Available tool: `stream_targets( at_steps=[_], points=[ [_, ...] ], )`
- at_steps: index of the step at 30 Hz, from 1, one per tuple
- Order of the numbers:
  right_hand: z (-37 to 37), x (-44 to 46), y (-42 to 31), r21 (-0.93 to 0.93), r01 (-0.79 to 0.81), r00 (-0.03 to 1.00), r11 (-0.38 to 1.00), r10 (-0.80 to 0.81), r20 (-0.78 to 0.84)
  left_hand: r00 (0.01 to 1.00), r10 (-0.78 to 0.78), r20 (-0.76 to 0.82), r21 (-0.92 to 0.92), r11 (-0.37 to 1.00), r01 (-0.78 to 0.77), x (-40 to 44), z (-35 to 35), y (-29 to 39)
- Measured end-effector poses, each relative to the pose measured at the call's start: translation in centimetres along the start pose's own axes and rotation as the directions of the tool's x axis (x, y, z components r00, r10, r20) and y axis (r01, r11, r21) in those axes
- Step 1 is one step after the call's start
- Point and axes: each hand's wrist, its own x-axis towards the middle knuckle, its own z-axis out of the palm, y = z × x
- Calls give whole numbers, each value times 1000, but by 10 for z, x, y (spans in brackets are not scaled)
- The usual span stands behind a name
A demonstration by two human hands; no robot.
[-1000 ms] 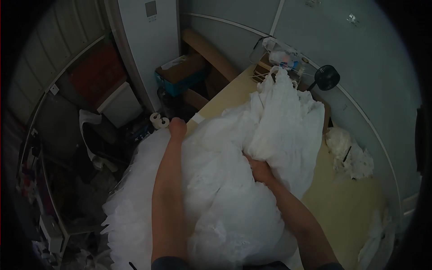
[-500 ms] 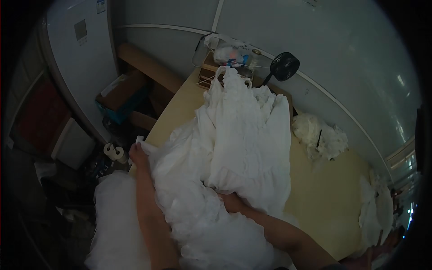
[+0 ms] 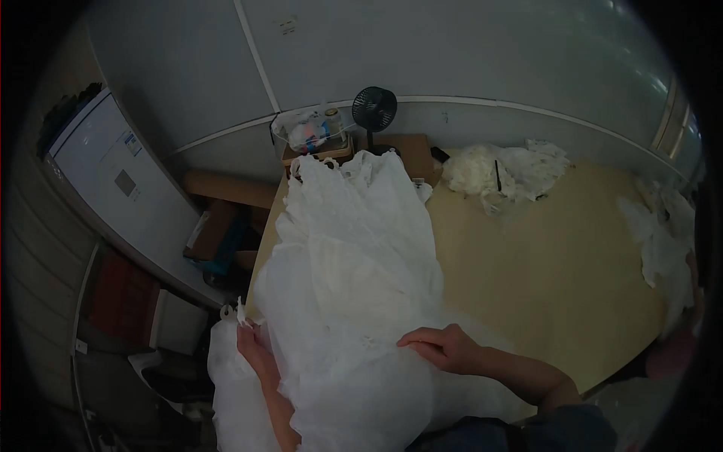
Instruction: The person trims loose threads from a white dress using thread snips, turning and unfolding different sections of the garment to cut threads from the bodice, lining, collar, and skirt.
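A white tulle dress (image 3: 354, 264) lies spread along the left side of the table, its layered skirt falling over the near edge. My left hand (image 3: 254, 348) is at the dress's left side, closed around a small white piece of cloth (image 3: 241, 312) that sticks up above the fingers. Over the skirt, my right hand (image 3: 444, 348) has thumb and fingers pinched together at the sheer top layer. A small pale cluster of trim (image 3: 369, 343) shows on the skirt just left of those fingertips.
A black fan (image 3: 374, 109) stands at the table's back beside a cardboard box (image 3: 416, 154) and a bagged bundle. White lacy pieces (image 3: 482, 173) lie at the back right, with more white fabric (image 3: 659, 233) at the right edge. Boxes (image 3: 215, 230) and a white cabinet (image 3: 128, 188) stand left.
My right hand has come out from between the folds and now pinches the top layer. The skirt lies flatter and more spread out. The camera view has turned.
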Motion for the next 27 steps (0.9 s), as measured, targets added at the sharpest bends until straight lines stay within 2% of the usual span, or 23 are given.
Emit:
stream_targets(
  at_steps=[4,10,13,18,21,22,23,25,27],
  points=[
    [-64,-77,-43,257,-90,985,962,124,-118,994,-3,108,100,995,-8,-87,48,-7],
    [-157,-155,-65,711,48,955,701,178,-239,978,-24,209,202,979,-19,-224,115,-57],
    [-191,-199,-70,707,42,946,706,199,-256,970,-31,242,242,970,-29,-288,145,-82],
    [-239,-233,-66,572,3,955,820,167,-246,967,24,255,295,950,-101,-369,198,-104],
    [-268,-223,-46,420,-7,961,908,122,-248,946,33,323,405,898,-170,-370,245,-85],
    [-280,-215,-40,333,-41,965,942,123,-230,925,-22,379,460,872,-167,-365,259,-77],
    [-291,-205,-32,241,-73,969,968,126,-211,867,-157,473,543,827,-146,-357,269,-69],
    [-297,-177,-11,-12,25,968,1000,-27,-251,680,-417,602,685,707,-173,-340,294,-54],
    [-300,-153,-8,-369,40,971,929,-124,-206,692,-417,590,768,554,-322,-359,330,-50]
  ],
)
